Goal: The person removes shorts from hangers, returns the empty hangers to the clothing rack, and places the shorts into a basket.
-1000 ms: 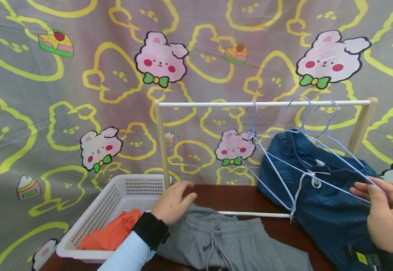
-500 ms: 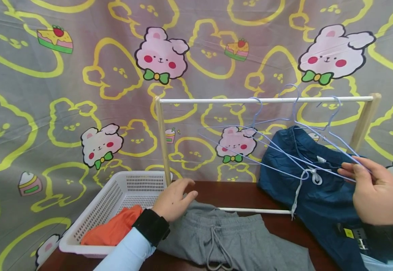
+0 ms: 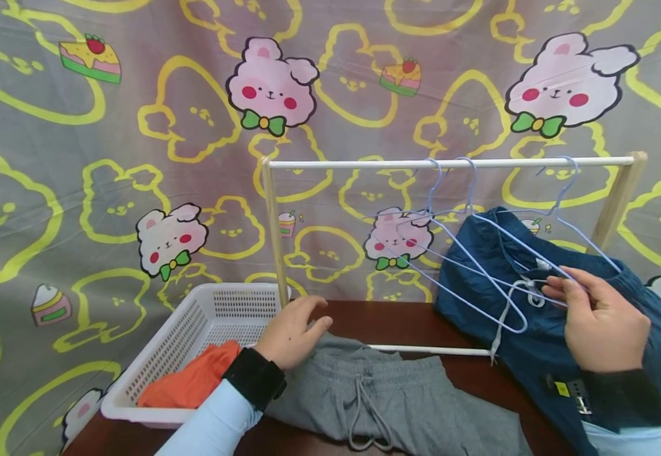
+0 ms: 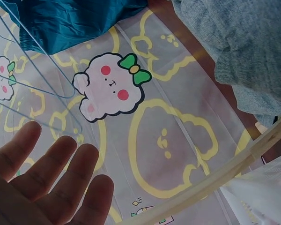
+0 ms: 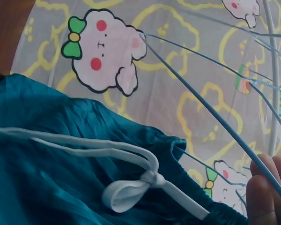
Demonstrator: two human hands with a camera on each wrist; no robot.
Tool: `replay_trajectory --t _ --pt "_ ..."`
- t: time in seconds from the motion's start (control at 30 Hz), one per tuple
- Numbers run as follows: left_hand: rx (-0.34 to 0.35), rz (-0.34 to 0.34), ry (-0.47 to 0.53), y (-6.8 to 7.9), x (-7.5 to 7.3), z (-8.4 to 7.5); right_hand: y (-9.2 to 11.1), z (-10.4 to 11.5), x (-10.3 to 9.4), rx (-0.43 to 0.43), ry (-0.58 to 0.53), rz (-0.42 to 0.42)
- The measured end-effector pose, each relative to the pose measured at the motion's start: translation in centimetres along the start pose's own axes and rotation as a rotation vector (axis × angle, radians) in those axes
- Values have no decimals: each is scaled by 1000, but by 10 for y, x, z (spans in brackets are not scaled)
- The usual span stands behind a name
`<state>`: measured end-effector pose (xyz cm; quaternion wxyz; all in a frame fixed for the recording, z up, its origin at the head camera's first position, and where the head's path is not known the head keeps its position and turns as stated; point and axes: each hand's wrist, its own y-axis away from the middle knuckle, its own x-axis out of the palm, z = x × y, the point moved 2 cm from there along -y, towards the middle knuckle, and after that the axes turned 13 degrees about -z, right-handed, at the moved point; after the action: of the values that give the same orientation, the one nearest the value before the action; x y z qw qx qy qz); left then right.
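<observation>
In the head view my right hand [image 3: 606, 323] pinches the right corner of a thin blue wire hanger [image 3: 513, 239], whose hook meets the rail. A second blue hanger [image 3: 481, 269] hangs just left of it, partly overlapping. Dark blue drawstring pants [image 3: 478, 304] hang behind my right hand from a third hanger [image 3: 589, 243]; a white bow [image 5: 126, 192] is tied at their waist in the right wrist view. My left hand [image 3: 292, 332], fingers relaxed and holding nothing, is over the left edge of grey drawstring pants [image 3: 421, 399] lying on the table.
A clothes rack with a white rail [image 3: 353, 164] and wooden posts [image 3: 273, 234] stands on the dark red table [image 3: 387, 320]. At left is a white perforated basket [image 3: 154, 354] with orange cloth [image 3: 194, 377] inside. A patterned curtain [image 3: 330, 95] hangs behind.
My right hand has moved left with the hanger. Its hook rose above the rail, then came down further left, close to the leftmost hanger. My left hand stays in place.
</observation>
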<state>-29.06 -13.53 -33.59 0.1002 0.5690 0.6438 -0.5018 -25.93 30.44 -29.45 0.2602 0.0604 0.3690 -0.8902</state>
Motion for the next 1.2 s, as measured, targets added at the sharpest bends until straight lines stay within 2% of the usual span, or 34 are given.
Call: replay_trajectory --t 0.1,0.47,0.57,0.8,1.2 --pt "1 -8 2 0 -1 -1 3 -3 1 -18 -7 23" --pt "-11 -24 -25 2 -7 -1 16 -17 -2 -164 -32 145" --pt "-5 -33 -25 2 -9 -1 19 -20 -1 -166 -38 175" --pt "13 -42 -20 4 -10 2 29 -27 2 -163 39 221" --pt "-13 -58 -43 10 -18 8 37 -38 8 -217 29 294"
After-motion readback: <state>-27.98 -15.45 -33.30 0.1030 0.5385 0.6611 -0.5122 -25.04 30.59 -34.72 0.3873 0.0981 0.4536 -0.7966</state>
